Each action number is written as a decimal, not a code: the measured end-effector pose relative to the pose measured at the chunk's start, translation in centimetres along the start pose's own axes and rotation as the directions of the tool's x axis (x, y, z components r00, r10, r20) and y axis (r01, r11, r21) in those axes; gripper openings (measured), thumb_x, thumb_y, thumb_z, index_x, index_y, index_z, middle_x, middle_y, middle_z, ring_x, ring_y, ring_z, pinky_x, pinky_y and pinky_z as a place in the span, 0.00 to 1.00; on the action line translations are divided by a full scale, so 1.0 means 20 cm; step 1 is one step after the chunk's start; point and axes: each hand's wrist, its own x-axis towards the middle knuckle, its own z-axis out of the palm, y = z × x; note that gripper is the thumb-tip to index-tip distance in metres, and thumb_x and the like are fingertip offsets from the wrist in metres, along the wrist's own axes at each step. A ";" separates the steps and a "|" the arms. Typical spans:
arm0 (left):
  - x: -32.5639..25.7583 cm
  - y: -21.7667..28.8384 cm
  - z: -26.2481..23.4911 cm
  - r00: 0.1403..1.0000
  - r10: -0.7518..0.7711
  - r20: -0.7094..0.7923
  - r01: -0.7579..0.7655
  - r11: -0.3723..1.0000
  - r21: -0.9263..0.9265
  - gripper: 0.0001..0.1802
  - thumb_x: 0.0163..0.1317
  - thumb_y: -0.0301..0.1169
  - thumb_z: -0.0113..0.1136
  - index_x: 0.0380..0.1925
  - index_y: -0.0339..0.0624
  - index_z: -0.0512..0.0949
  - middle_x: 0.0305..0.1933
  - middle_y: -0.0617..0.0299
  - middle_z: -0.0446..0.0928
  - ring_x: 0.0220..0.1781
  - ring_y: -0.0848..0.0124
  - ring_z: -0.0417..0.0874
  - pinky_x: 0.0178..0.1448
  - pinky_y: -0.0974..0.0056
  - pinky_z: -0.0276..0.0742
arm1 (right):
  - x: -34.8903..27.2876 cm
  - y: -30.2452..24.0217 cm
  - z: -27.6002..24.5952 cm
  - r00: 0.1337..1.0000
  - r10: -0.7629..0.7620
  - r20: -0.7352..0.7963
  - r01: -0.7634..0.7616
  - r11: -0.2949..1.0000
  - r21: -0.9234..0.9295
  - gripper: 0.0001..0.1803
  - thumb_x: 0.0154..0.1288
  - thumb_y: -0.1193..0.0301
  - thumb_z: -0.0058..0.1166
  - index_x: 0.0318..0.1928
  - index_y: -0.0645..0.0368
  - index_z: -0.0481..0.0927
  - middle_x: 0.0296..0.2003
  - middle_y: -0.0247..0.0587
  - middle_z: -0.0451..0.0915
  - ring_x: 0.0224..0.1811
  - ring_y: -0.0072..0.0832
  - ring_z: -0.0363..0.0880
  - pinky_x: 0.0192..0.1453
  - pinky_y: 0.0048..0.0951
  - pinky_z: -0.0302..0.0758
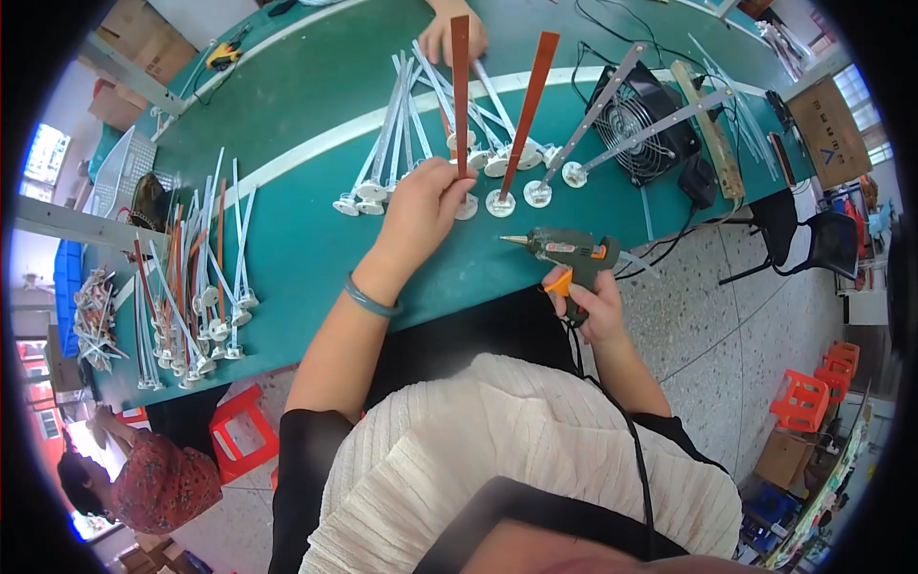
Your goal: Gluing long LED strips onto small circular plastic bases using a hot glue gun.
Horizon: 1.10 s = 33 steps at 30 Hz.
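My left hand [419, 209] pinches the lower end of an upright brown strip [460, 96], just above its white round base [467, 208] on the green table. A green hot glue gun [566, 248] with an orange trigger is gripped in my right hand [597, 304]. Its nozzle points left, apart from the bases. To the right of my left hand a second brown strip [532, 110] stands in a white disc [500, 203]. Beyond it, two grey strips with dots along them, one a grey strip [593, 115], lean up from similar discs.
Behind my left hand lies a group of pale strips with discs [387, 143]; another bundle [196, 297] lies at the left. A black fan [639, 129] and a power strip [708, 134] sit at the right. Across the table is another person's hand [449, 36]. The gun's cable hangs by my body.
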 end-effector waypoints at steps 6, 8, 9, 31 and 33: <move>-0.03 0.02 0.00 0.988 -0.146 0.046 0.147 0.989 -0.007 0.21 0.60 0.22 0.68 0.55 0.35 0.79 0.40 0.59 0.78 0.35 0.72 0.81 0.42 0.69 0.79 | 0.02 0.03 -0.04 1.000 -0.020 0.017 0.019 0.998 0.051 0.29 0.67 0.72 0.55 0.65 0.68 0.64 0.46 0.54 0.80 0.28 0.29 0.78 0.34 0.25 0.75; -0.05 0.03 -0.01 0.996 -0.093 -0.012 0.092 0.995 -0.039 0.23 0.59 0.23 0.69 0.55 0.37 0.78 0.40 0.58 0.77 0.35 0.70 0.80 0.40 0.67 0.78 | 0.02 0.04 -0.05 0.999 -0.035 0.042 0.032 0.998 0.056 0.30 0.67 0.70 0.56 0.66 0.67 0.63 0.47 0.54 0.80 0.28 0.29 0.78 0.34 0.26 0.75; -0.07 0.03 -0.01 0.993 -0.112 -0.048 0.109 0.992 -0.057 0.24 0.58 0.24 0.71 0.56 0.38 0.77 0.40 0.57 0.76 0.35 0.68 0.79 0.39 0.65 0.77 | 0.02 0.04 -0.06 0.999 -0.036 0.037 0.034 0.998 0.056 0.30 0.67 0.70 0.56 0.66 0.67 0.63 0.47 0.54 0.80 0.28 0.29 0.78 0.34 0.26 0.75; 0.02 -0.50 -0.26 0.939 -0.205 -0.276 0.291 0.901 0.322 0.58 0.41 0.43 0.84 0.70 0.35 0.62 0.67 0.42 0.66 0.69 0.49 0.69 0.71 0.52 0.69 | -0.03 0.03 -0.13 0.998 -0.069 0.000 0.068 0.987 0.149 0.29 0.67 0.67 0.57 0.64 0.66 0.65 0.48 0.55 0.78 0.29 0.29 0.78 0.32 0.24 0.77; 0.02 -0.50 -0.27 0.938 -0.199 -0.284 0.282 0.914 0.291 0.57 0.42 0.44 0.84 0.70 0.35 0.63 0.66 0.43 0.67 0.69 0.49 0.69 0.71 0.52 0.68 | -0.04 0.03 -0.13 0.998 -0.063 -0.023 0.065 0.986 0.155 0.29 0.67 0.67 0.58 0.64 0.66 0.65 0.47 0.54 0.78 0.29 0.29 0.79 0.32 0.24 0.77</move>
